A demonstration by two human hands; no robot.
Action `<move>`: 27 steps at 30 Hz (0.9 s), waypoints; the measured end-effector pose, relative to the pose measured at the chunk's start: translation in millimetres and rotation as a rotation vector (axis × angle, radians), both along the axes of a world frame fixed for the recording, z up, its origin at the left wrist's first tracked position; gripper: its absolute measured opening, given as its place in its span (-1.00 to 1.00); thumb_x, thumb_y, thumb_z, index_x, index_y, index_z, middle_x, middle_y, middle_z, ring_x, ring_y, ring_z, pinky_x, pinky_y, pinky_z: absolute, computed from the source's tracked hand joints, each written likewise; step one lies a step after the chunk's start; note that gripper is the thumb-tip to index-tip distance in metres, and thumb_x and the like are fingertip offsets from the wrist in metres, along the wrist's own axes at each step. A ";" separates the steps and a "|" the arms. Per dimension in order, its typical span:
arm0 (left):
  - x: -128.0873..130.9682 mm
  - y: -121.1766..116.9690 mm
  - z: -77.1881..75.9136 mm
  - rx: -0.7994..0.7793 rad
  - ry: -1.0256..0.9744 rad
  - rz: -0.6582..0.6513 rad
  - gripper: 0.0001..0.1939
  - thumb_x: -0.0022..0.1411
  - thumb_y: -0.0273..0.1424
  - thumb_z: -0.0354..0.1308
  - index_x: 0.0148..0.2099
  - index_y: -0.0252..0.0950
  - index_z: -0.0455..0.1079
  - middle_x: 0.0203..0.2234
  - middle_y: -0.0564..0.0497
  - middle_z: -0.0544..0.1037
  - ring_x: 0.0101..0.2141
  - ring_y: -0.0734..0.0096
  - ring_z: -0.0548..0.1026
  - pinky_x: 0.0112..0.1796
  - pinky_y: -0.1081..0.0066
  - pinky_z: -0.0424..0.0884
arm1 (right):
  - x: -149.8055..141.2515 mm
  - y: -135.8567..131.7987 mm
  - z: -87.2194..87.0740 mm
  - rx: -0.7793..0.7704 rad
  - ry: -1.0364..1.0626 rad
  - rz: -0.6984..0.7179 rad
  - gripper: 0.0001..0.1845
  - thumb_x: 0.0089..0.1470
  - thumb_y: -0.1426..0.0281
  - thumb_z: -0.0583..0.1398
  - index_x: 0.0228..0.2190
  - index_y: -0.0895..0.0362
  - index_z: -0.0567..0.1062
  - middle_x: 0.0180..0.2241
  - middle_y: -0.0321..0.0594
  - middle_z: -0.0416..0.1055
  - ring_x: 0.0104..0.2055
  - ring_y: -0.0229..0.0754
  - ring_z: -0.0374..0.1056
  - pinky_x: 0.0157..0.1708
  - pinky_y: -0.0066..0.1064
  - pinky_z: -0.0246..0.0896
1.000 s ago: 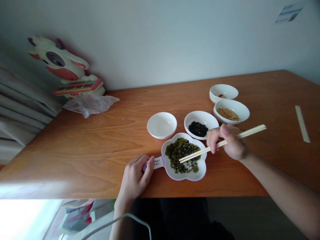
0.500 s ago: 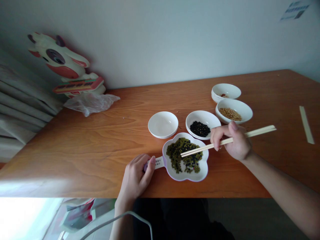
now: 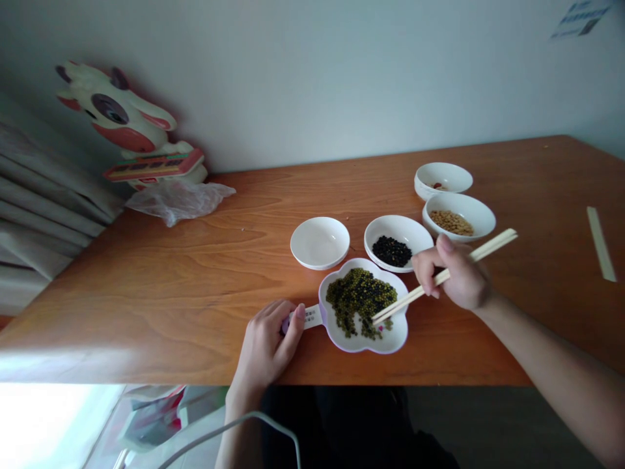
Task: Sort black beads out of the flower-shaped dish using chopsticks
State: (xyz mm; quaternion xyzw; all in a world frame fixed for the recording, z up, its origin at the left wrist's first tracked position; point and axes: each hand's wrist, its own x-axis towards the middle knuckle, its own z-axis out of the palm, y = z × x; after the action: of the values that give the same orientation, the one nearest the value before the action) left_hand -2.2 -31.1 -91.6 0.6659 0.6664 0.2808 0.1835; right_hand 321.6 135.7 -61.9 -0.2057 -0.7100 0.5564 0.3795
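Observation:
My left hand (image 3: pixel 272 342) grips the handle of a white flower-shaped dish (image 3: pixel 361 343) with a purple rim near the table's front edge. Green beans (image 3: pixel 362 292) mixed with black ones are spread inside it. My right hand (image 3: pixel 454 270) is closed around a pair of wooden chopsticks (image 3: pixel 415 293), whose tips are down among the beans on the dish's right side. Just behind the dish stands a white bowl (image 3: pixel 383 223) of black beans (image 3: pixel 391 251). To its left is a bare white bowl (image 3: pixel 319 242). Whether the tips pinch a bean I cannot tell.
Behind my right hand stand a bowl (image 3: pixel 481 218) of tan beans and another bowl (image 3: pixel 443 174) with a few reddish bits. A paper strip (image 3: pixel 601 244) lies far right. A cow toy (image 3: pixel 127 124) and a plastic bag (image 3: pixel 180 200) sit at the back left.
The chopstick tips have moved right and toward me within the dish, and the chopsticks are tilted more steeply. My left hand stays on the handle.

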 end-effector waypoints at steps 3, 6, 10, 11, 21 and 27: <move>-0.5 -0.3 -0.8 -0.007 -0.004 0.005 -0.57 0.59 -0.23 -0.01 -0.39 -0.23 0.11 -0.52 0.12 0.27 -0.47 0.42 0.27 -0.35 0.36 0.13 | -2.4 -1.6 -0.8 0.012 0.007 -0.042 -0.16 0.50 0.01 -0.14 -0.61 0.09 0.57 -0.72 -0.20 0.33 -0.63 -0.20 0.24 -0.54 -0.24 0.03; -0.5 -1.1 -1.2 -0.010 -0.002 0.003 -0.57 0.59 -0.22 -0.01 -0.39 -0.22 0.11 -0.52 0.11 0.27 -0.47 0.42 0.26 -0.35 0.35 0.13 | -3.4 -1.1 2.5 0.024 0.047 -0.094 -0.15 0.49 -0.03 -0.16 -0.64 0.07 0.55 -0.72 -0.21 0.32 -0.62 -0.19 0.24 -0.52 -0.23 0.03; 0.0 -1.3 -0.9 -0.011 -0.004 0.000 -0.58 0.59 -0.22 -0.02 -0.38 -0.22 0.11 -0.51 0.11 0.28 -0.46 0.42 0.26 -0.34 0.35 0.13 | -5.4 0.8 7.1 0.033 0.093 -0.156 -0.16 0.45 -0.09 -0.15 -0.64 0.05 0.51 -0.68 -0.20 0.30 -0.59 -0.17 0.21 -0.50 -0.22 0.01; 0.0 -1.3 -0.8 -0.010 -0.004 0.001 -0.58 0.59 -0.22 -0.02 -0.38 -0.22 0.12 -0.51 0.11 0.28 -0.46 0.41 0.26 -0.34 0.35 0.13 | -6.4 1.0 7.6 0.030 0.092 -0.159 -0.16 0.44 -0.11 -0.16 -0.64 0.05 0.51 -0.67 -0.19 0.30 -0.58 -0.16 0.21 -0.49 -0.21 0.02; -0.1 -1.5 -0.9 0.002 0.007 0.006 -0.58 0.58 -0.24 -0.01 -0.39 -0.22 0.11 -0.52 0.11 0.28 -0.47 0.41 0.25 -0.35 0.34 0.12 | -12.8 -2.5 1.9 0.013 0.002 -0.138 -0.11 0.40 -0.20 -0.24 -0.60 0.04 0.50 -0.62 -0.20 0.34 -0.52 -0.14 0.27 -0.42 -0.22 0.12; 0.7 -1.1 -1.0 0.009 0.011 0.008 -0.58 0.58 -0.24 -0.01 -0.39 -0.22 0.12 -0.52 0.11 0.29 -0.47 0.41 0.27 -0.35 0.35 0.14 | -9.7 -2.2 -6.0 0.067 -0.051 -0.140 -0.19 0.48 -0.05 -0.18 -0.51 0.05 0.59 -0.53 -0.18 0.48 -0.50 -0.15 0.33 -0.47 -0.24 0.13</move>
State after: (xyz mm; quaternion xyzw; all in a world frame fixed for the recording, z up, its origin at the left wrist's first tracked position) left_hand -1.5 -32.1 -92.6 0.6658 0.6686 0.2809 0.1757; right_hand 312.0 133.5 -67.8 -0.2562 -0.7216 0.4990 0.4057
